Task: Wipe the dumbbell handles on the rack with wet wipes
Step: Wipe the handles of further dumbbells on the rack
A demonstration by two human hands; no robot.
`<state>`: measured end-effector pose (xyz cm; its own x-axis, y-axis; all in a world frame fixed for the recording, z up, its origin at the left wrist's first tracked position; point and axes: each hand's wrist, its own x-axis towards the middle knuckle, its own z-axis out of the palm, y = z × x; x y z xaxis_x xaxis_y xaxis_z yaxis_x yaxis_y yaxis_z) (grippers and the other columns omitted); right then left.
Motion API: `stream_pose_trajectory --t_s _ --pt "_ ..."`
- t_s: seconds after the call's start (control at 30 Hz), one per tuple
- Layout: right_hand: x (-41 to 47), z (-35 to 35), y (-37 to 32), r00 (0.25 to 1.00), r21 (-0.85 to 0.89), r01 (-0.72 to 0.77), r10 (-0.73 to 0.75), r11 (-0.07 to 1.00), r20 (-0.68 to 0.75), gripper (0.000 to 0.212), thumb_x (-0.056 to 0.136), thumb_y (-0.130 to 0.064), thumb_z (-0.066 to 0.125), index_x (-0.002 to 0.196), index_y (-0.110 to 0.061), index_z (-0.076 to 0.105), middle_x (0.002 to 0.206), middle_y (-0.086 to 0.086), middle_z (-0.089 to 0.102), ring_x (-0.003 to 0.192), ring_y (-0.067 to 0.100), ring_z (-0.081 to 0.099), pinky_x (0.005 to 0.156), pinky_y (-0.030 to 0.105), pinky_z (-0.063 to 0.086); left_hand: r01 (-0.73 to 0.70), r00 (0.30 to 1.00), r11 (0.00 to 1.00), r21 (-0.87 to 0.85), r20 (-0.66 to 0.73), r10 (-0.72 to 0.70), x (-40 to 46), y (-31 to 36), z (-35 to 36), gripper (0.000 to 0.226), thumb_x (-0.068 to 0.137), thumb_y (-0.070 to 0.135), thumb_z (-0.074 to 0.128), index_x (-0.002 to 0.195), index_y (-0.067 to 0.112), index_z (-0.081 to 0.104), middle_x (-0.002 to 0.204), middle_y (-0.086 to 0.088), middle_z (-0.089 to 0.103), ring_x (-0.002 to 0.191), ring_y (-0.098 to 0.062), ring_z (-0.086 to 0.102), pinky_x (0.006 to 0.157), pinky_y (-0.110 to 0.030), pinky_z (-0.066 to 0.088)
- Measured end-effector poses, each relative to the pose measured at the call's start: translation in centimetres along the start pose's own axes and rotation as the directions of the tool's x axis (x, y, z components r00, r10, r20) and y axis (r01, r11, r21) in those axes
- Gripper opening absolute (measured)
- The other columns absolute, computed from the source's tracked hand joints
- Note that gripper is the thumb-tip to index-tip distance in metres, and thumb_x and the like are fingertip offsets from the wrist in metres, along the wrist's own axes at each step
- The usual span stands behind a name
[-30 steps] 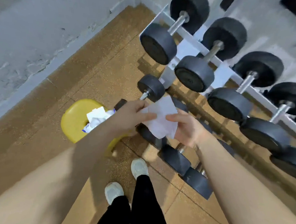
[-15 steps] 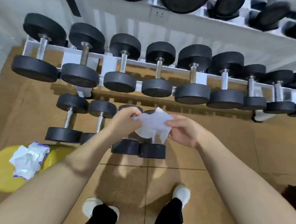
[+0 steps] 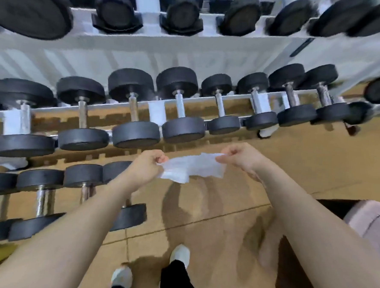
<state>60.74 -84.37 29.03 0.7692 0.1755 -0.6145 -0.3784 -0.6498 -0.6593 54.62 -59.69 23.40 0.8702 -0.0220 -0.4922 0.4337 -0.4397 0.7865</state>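
At the far left, low in the view, a lower row of dumbbells [image 3: 38, 203] lies near the floor; four of them can be counted, and the left forearm crosses in front of the fourth one and hides its handle. Above it stands the white rack [image 3: 157, 110] with its middle row [image 3: 137, 116], where about nine dumbbells with black round heads and bright metal handles rest side by side (the ones at both edges are cut off or blurred, so the count is not sure). A top shelf [image 3: 191, 35] carries more black weights, too blurred to count. In the middle of the view, in front of the rack and above the tan tiled floor [image 3: 213, 223], the left hand [image 3: 146, 166] pinches one end of the wet wipe [image 3: 192, 169] with curled fingers, and the right hand [image 3: 239, 158] pinches the other end in the same way. The wipe is one white, thin, wrinkled sheet, stretched between both hands and hanging a little at its lower edge; it touches no dumbbell. Below, two light shoes [image 3: 179, 255] and black trousers are visible. At the right edge is a pink padded object [image 3: 371, 221].
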Motion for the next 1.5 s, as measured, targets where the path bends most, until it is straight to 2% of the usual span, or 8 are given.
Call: stream_pose_trajectory --t_s 0.2,0.33,0.53,0.9,1.07,1.2,1.37,1.5 --pt "0.7 -7.6 3.1 0.995 0.582 0.05 0.011 0.812 -0.101 0.017 0.096 -0.014 0.049 0.08 -0.014 0.056 0.077 0.001 0.059 0.08 0.018 0.054 0.079 0.03 0.042 0.039 0.991 0.98 -0.196 0.134 -0.013 5.4 6.9 4.5 0.03 0.078 -0.012 0.048 0.078 0.015 0.063 0.079 -0.004 0.056 0.077 -0.019 0.05 0.07 -0.03 0.039" --pt "2.6 -10.2 2.6 0.979 0.529 0.071 0.042 0.845 -0.198 0.013 0.095 -0.026 0.052 0.09 -0.018 0.06 0.095 0.009 0.064 0.091 0.027 0.06 0.082 0.044 0.047 0.169 0.949 0.905 -0.391 0.311 -0.043 8.4 11.4 6.8 0.047 0.075 -0.018 0.035 0.09 0.013 0.066 0.089 -0.004 0.062 0.091 -0.024 0.056 0.074 -0.031 0.047" --pt "7.1 -14.8 -2.0 0.941 0.354 0.23 -0.115 0.906 -0.318 0.01 0.089 -0.026 0.057 0.085 -0.018 0.056 0.081 -0.002 0.055 0.077 0.014 0.051 0.068 0.027 0.041 0.357 0.874 0.703 -0.616 0.485 -0.019 14.2 18.9 7.4 0.045 0.081 -0.006 0.03 0.119 -0.004 0.054 0.11 -0.017 0.062 0.1 -0.026 0.06 0.087 -0.037 0.053" --pt "14.8 -17.3 -11.4 0.936 0.074 0.353 -0.352 0.933 -0.033 0.016 0.09 -0.018 0.057 0.095 -0.009 0.069 0.09 -0.003 0.063 0.078 0.0 0.054 0.07 0.012 0.041 0.319 0.937 0.377 -0.869 0.35 0.015 22.0 26.1 1.1 0.037 0.092 0.006 0.021 0.105 -0.008 0.052 0.08 -0.019 0.069 0.069 -0.023 0.069 0.058 -0.028 0.057" --pt "18.6 -17.2 -15.8 0.905 0.043 0.317 -0.316 0.947 0.286 0.029 0.09 -0.037 0.055 0.1 -0.016 0.072 0.103 0.016 0.065 0.075 0.006 0.055 0.075 0.018 0.044 0.193 0.981 0.508 -0.839 0.181 -0.074 24.6 25.1 -2.6 0.026 0.1 0.017 0.038 0.097 0.0 0.057 0.081 -0.012 0.064 0.06 -0.011 0.065 0.052 -0.02 0.053" --pt "22.9 -15.6 -19.6 0.904 0.01 0.41 -0.407 0.912 0.131 0.015 0.091 -0.019 0.056 0.095 -0.01 0.068 0.083 0.004 0.065 0.072 0.009 0.057 0.078 0.032 0.048 0.077 0.987 0.597 -0.799 -0.023 -0.158 25.4 22.6 -6.6 0.017 0.098 0.009 0.042 0.101 0.001 0.056 0.084 -0.011 0.064 0.07 -0.017 0.062 0.058 -0.025 0.05" --pt "26.3 -12.0 -23.7 0.859 -0.068 0.479 -0.451 0.875 0.244 0.042 0.088 -0.022 0.064 0.128 -0.016 0.051 0.124 -0.005 0.052 0.111 0.01 0.05 0.096 0.024 0.041 -0.031 0.96 0.585 -0.811 -0.187 -0.209 24.4 21.0 -11.1 0.01 0.096 0.012 0.047 0.093 0.011 0.057 0.083 -0.006 0.066 0.07 -0.017 0.063 0.055 -0.026 0.053" --pt "26.8 -7.8 -27.2 0.806 0.013 0.454 -0.417 0.891 0.421 0.025 0.09 -0.012 0.06 0.113 -0.004 0.06 0.097 0.005 0.061 0.085 0.012 0.057 0.078 0.019 0.046 -0.077 0.934 0.571 -0.817 -0.259 -0.246 23.6 18.8 -14.4 0.008 0.095 0.014 0.049 0.093 0.014 0.057 0.088 -0.007 0.065 0.073 -0.019 0.062 0.06 -0.028 0.049"
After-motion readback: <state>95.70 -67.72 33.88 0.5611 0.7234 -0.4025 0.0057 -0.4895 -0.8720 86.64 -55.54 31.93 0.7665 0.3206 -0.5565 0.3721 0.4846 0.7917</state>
